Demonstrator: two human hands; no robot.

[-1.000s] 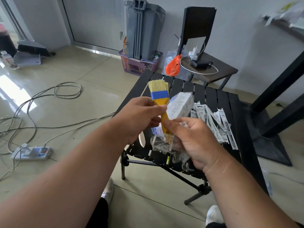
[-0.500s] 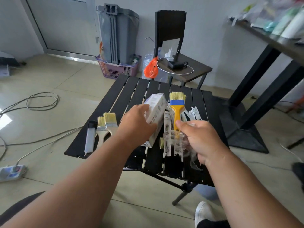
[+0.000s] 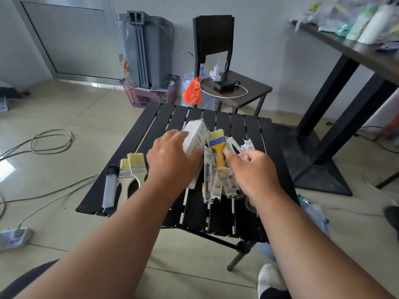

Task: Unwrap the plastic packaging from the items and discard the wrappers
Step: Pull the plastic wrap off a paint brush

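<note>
1. The left hand (image 3: 170, 162) reaches over the black slatted table (image 3: 151, 117), its fingers curled round a white box (image 3: 195, 139) that tilts up and away from the person.
2. The right hand (image 3: 254, 175) pinches the yellow handle of a small brush (image 3: 218, 147) between thumb and fingers; the brush stands nearly upright, pale bristles on top, a blue band beneath them.
3. A crumpled clear wrapper (image 3: 226, 175) bunches round the lower end of the handle, against the right hand's fingers.
4. The box and the brush are just beside each other, above the middle of the table.
5. Under both hands lies a spread of thin packets (image 3: 212, 186) with printed labels, fanned across the slats.
6. At the table's left edge lie two wood-handled brushes (image 3: 135, 169) side by side, and a long flat grey pack (image 3: 110, 186) just beside them.
7. Beyond the table stands a chair (image 3: 237, 91) with a white cable on its seat.
</note>
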